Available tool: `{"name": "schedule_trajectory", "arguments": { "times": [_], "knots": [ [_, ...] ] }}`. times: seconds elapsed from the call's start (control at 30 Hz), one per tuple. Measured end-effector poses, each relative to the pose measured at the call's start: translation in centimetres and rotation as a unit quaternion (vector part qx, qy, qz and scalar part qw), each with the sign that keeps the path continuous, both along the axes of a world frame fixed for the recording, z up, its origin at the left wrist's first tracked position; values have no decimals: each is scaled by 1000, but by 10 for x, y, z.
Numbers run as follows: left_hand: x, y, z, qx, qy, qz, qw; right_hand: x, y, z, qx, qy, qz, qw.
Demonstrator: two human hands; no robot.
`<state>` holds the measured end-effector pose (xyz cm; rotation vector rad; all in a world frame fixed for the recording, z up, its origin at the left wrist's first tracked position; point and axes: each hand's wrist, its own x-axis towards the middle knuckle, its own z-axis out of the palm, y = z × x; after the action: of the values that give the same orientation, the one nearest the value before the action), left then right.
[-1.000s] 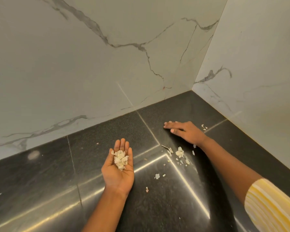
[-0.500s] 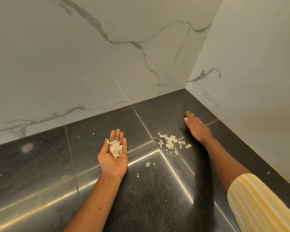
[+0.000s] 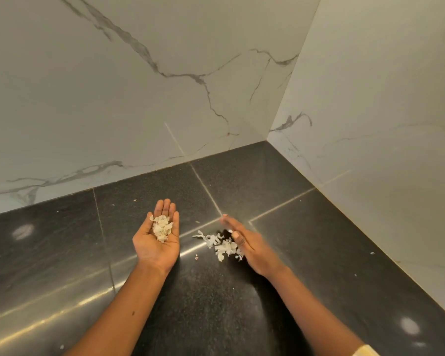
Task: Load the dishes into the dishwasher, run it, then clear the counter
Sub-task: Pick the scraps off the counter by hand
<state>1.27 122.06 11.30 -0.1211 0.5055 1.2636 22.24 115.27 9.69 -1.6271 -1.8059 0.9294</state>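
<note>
Black granite worktop (image 3: 319, 253): loose flakes (image 3: 224, 246) lie at three o'clock of the left grip (image 3: 156, 242), unclenched and palm-up under more flakes. The right grip (image 3: 244, 242), fingers straight beside them, should scrape low toward nine o'clock, slowly, scattering nothing.

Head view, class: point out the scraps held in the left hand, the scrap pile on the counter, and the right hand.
Held scraps (image 3: 162, 228), head view, middle of the heap.
Scrap pile (image 3: 224, 247), head view, its thickest part.
Right hand (image 3: 254, 250), head view, middle of the hand.
</note>
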Motion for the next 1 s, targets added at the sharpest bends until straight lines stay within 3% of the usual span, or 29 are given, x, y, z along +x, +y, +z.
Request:
{"name": "schedule_trajectory", "arguments": {
  "times": [0.07,0.2,0.3,0.4,0.5,0.57,0.7,0.8,0.9,1.0],
  "knots": [
    [-1,-6,5,7,5,-13,1000,25,-16,0,33,-62,-170,983],
    [-5,-13,12,14,11,-9,1000,116,-53,2,26,-245,-422,872],
    [-3,-21,16,9,5,-2,1000,166,-77,-2,-94,-275,-490,822],
    [2,-29,21,15,11,-5,1000,175,-80,-7,-139,-271,-501,810],
    [3,-34,28,21,8,-10,1000,156,-66,-3,-109,-244,-505,821],
    [1,-35,32,22,5,-8,1000,128,-53,1,-70,-216,-475,850],
    [-5,-40,36,24,9,-2,1000,46,-24,-1,-11,-176,-326,929],
    [-12,-43,34,11,10,3,1000,-17,-3,-3,0,-131,-222,966],
    [-20,-45,31,-4,9,18,1000,-63,13,-9,13,-150,-138,979],
    [-28,-44,28,-6,18,25,1000,-84,25,-18,10,-239,-90,967]
  ]
}}
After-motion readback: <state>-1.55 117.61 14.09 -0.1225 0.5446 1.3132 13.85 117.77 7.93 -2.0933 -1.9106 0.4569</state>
